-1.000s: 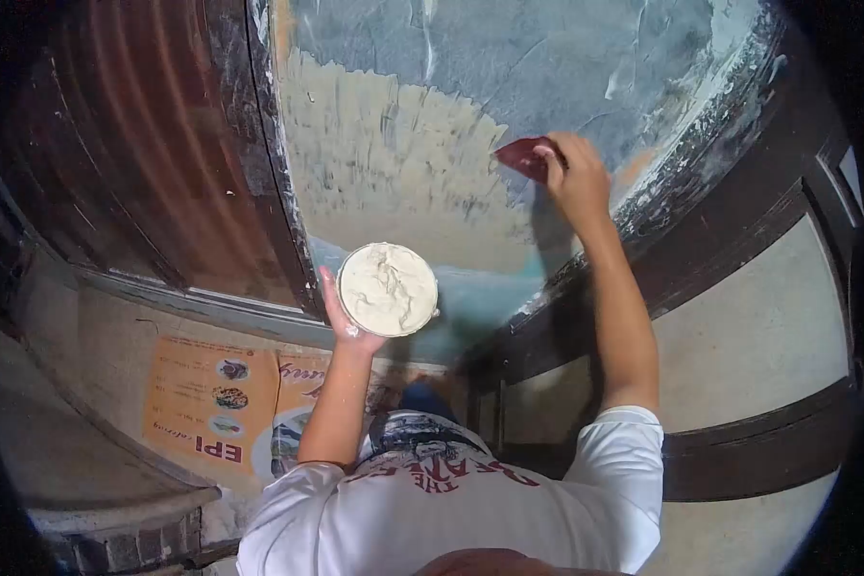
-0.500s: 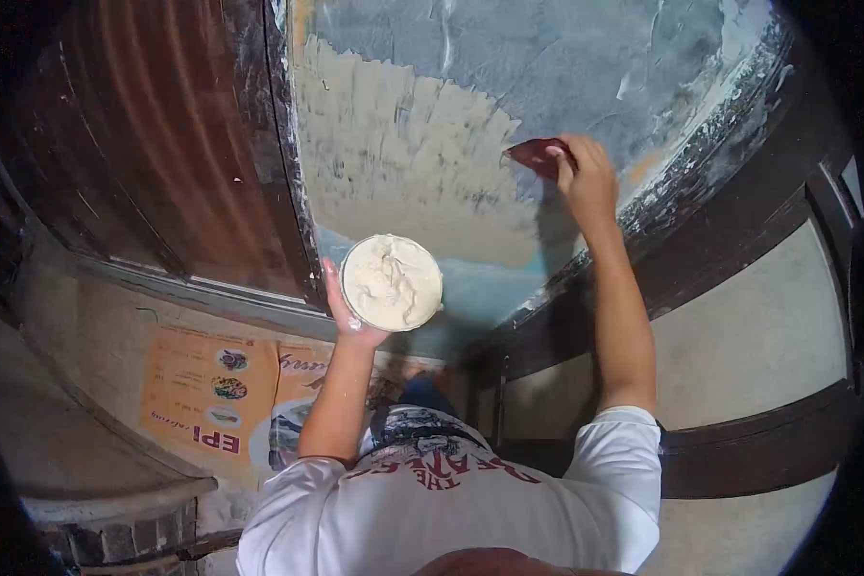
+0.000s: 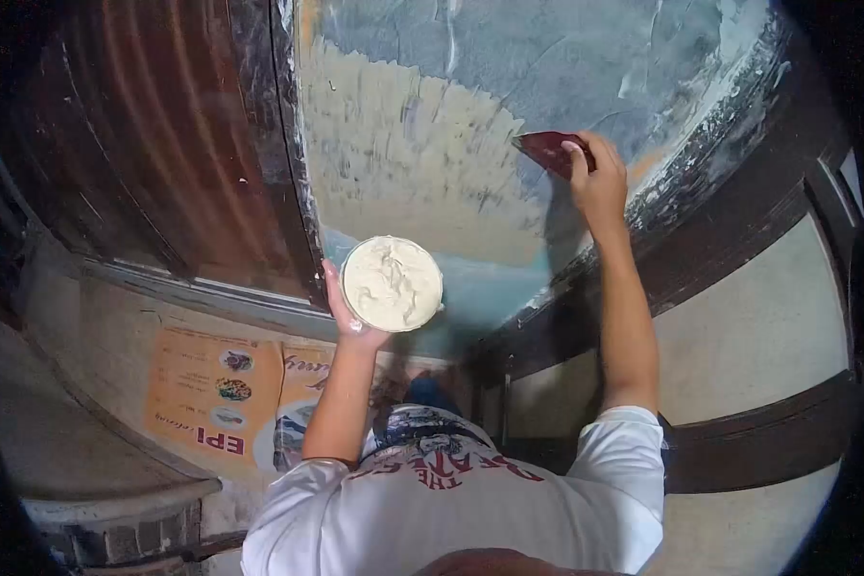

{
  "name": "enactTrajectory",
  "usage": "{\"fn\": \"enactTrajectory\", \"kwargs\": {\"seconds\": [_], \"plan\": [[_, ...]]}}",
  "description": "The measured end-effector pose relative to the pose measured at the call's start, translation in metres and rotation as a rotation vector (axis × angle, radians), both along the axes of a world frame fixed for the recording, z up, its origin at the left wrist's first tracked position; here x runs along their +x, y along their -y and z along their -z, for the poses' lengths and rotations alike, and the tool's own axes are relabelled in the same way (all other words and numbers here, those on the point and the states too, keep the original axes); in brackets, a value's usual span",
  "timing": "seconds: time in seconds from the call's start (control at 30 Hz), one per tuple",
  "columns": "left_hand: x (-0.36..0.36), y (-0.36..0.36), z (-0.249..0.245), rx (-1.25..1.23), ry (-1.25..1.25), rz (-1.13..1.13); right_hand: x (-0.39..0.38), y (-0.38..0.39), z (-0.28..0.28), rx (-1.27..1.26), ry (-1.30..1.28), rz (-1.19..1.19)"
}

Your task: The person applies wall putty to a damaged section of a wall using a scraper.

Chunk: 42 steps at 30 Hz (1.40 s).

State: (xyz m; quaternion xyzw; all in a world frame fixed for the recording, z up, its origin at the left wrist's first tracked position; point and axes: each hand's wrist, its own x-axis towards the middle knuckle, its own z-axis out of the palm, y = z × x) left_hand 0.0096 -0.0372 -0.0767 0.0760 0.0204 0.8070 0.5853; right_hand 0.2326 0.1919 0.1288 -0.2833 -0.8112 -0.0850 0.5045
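My left hand (image 3: 344, 305) grips a round tub of cream-coloured putty (image 3: 392, 283) by its side, its open top facing up and the putty swirled within. White smears mark the fingers. In my right hand (image 3: 601, 180), a dark red putty knife (image 3: 550, 151) is pinched between thumb and fingers, its flat blade angled to the left over the wall. The blade's tip is right at the edge of a beige coated patch (image 3: 422, 144). Beyond that patch, the wall surface (image 3: 576, 58) is grey-blue with white streaks.
A dark brown wooden panel (image 3: 154, 144) stands on the left. On the right runs a dark frame (image 3: 720, 240) with pale panels, its edge spattered white. An orange printed sheet (image 3: 211, 394) lies on the floor at lower left, near a stone-like ledge (image 3: 115, 509).
My right hand has shifted slightly to the right with the putty knife, and more of the blade's face shows. My left hand and the tub have stayed almost still.
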Motion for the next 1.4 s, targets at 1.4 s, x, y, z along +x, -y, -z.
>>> {"fn": "enactTrajectory", "kwargs": {"seconds": [1.4], "plan": [[0.011, 0.012, -0.024, 0.055, -0.081, -0.025, -0.061, 0.105, 0.069, 0.474, 0.530, -0.517]]}}
